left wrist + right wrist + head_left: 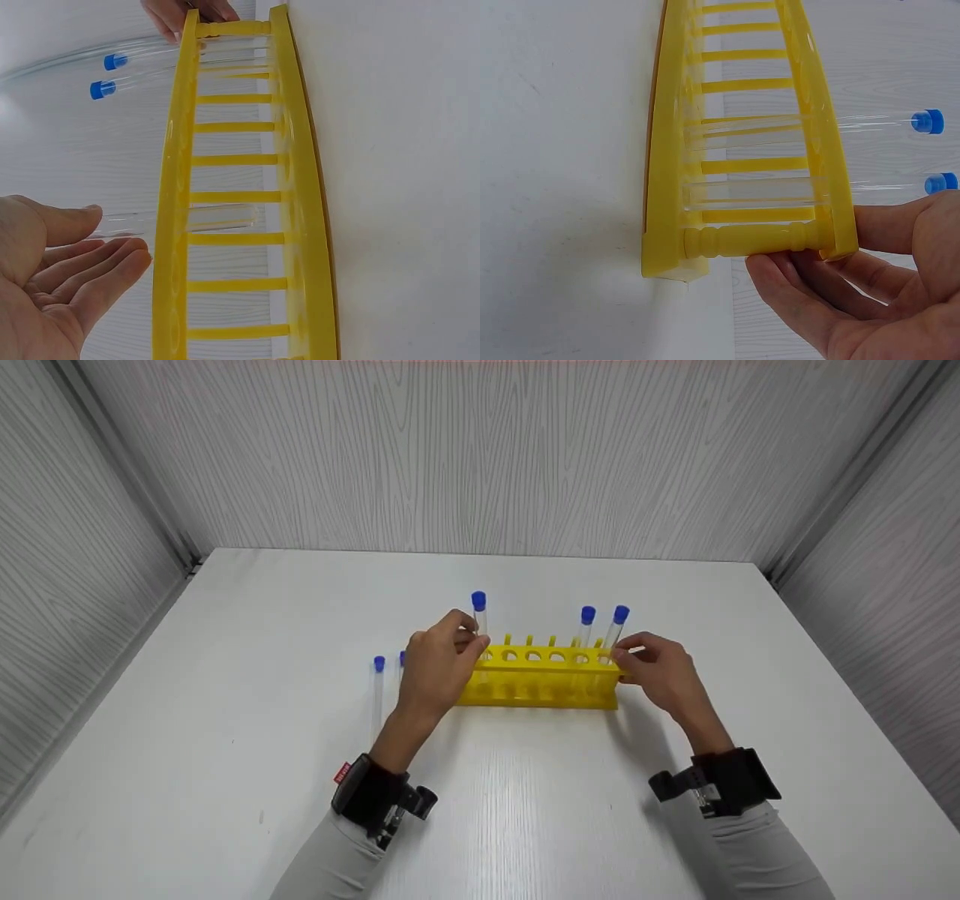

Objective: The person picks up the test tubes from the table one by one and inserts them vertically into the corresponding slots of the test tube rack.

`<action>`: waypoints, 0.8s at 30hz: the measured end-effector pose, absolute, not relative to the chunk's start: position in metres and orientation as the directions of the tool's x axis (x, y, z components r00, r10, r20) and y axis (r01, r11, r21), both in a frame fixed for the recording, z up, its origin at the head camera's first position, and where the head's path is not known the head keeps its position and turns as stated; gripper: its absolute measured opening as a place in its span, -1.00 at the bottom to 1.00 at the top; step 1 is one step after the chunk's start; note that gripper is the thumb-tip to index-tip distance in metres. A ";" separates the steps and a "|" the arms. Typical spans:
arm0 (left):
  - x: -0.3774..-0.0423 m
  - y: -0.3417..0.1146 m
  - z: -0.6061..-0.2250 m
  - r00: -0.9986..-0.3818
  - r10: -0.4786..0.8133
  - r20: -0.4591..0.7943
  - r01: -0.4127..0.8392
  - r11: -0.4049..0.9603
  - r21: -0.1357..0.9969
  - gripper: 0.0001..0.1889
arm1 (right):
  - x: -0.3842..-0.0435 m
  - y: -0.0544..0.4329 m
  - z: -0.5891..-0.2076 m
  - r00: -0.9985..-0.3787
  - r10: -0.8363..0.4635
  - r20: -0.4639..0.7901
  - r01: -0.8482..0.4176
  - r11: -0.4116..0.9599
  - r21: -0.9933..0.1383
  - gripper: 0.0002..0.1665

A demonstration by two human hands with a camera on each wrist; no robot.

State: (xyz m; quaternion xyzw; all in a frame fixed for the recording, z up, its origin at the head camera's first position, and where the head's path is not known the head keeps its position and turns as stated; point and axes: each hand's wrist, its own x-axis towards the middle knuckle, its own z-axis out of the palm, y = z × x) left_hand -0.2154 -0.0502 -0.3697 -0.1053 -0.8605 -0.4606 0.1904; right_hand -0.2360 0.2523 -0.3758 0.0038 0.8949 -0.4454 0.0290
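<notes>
The yellow rack [540, 666] stands on the white table [540, 810], in front of the person and between the two hands. The left hand [435, 669] pinches a clear tube [481, 620] with a blue cap between thumb and fingers; the tube passes through a hole in the rack's upper rail, its lower part showing between the two rails. The right hand [664, 669] grips the rack's right end, thumb on the upper rail and fingers below it against the end post [754, 240]. Near that end, two more blue-capped tubes [877, 120] sit in the rack side by side, caps well above the rail. To the left of the rack, another capped tube [378, 694] lies on the table, and beside it a further blue cap [403, 658] shows, its tube mostly hidden by the left hand. Black straps [739, 781] circle both wrists over grey sleeves [765, 847].
</notes>
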 end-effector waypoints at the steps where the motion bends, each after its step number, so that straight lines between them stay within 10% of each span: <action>1: -0.216 -0.050 -0.370 -0.906 0.005 0.423 0.354 0.555 0.753 -0.79 | -0.236 0.252 -0.376 -0.998 -0.019 -0.053 0.031 0.604 -0.797 -0.60; 24: -0.217 -0.049 -0.375 -0.918 0.010 0.396 0.325 0.590 0.739 -0.81 | -0.236 0.253 -0.376 -0.998 -0.036 -0.049 0.017 0.600 -0.800 -0.56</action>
